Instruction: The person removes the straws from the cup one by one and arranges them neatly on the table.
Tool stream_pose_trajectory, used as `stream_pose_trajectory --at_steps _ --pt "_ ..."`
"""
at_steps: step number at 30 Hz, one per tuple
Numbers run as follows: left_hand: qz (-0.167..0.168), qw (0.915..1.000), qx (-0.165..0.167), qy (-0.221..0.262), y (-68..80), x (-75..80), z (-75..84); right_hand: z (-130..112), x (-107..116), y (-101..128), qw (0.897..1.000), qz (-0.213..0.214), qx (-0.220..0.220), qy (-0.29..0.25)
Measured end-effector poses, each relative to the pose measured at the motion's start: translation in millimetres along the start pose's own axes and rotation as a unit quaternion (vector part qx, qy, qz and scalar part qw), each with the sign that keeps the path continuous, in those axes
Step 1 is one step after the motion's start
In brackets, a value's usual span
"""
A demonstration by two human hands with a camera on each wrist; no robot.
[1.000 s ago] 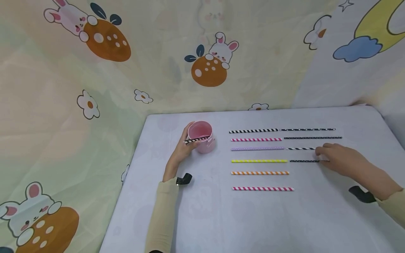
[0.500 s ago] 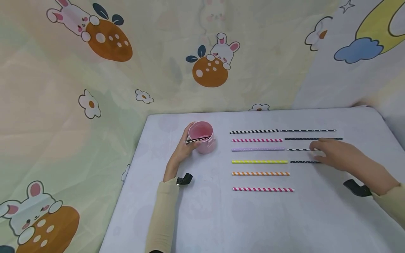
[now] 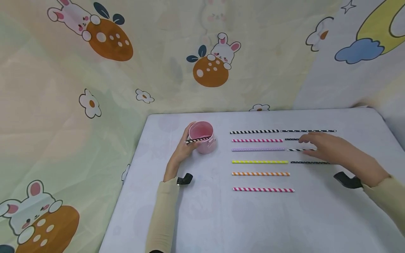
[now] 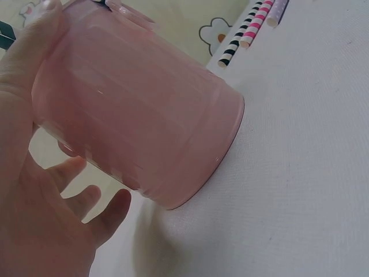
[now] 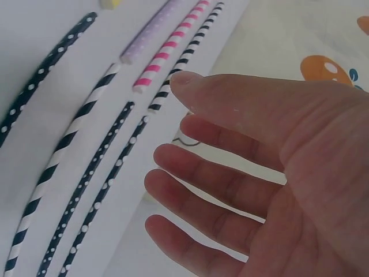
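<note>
In the head view my left hand [image 3: 183, 147] grips a pink plastic cup [image 3: 205, 147] at its left side. A black-and-white straw [image 3: 197, 140] lies across the cup's mouth by the thumb; whether the thumb pins it cannot be told. The left wrist view has the cup [image 4: 138, 109] tilted large, with fingers bent beside it. My right hand [image 3: 335, 149] hovers above the right column of straws, fingers apart and holding nothing. Under it are a black dotted straw [image 3: 291, 139] and a black-striped straw [image 3: 297, 150], both partly hidden. Its spread fingers show in the right wrist view.
On the white table [image 3: 202, 218] lies a left column of straws: black-striped [image 3: 254, 132], pink-striped [image 3: 257, 140], lilac [image 3: 258, 150], yellow [image 3: 260, 162], orange-striped [image 3: 261, 174] and another pink-striped straw [image 3: 263, 189]. Dotted straws [image 3: 308, 131] lie to the right. A patterned cloth [image 3: 158, 70] stands behind.
My right hand has let go of the black-striped straw in the third row and moved left and slightly up, its fingers opening. The left hand and the cup have stayed put.
</note>
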State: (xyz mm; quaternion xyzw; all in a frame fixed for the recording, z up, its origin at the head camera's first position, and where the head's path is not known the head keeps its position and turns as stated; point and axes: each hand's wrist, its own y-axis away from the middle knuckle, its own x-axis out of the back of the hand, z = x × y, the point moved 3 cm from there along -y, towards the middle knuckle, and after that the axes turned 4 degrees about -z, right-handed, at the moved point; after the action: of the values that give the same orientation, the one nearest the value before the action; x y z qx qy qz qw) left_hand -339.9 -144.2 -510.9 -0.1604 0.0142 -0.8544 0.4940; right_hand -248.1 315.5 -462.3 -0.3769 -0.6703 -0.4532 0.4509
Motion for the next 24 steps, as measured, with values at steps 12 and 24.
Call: stream_pose_trajectory --at_steps 12,24 --pt "0.001 0.9999 0.012 -0.003 0.2 -0.6 0.4 -27.4 15.2 -23.1 0.999 0.011 0.027 -0.021" --pt "0.014 0.9998 0.010 -0.011 -5.3 2.4 -35.2 -59.7 40.9 -46.2 0.998 0.026 0.060 -0.022"
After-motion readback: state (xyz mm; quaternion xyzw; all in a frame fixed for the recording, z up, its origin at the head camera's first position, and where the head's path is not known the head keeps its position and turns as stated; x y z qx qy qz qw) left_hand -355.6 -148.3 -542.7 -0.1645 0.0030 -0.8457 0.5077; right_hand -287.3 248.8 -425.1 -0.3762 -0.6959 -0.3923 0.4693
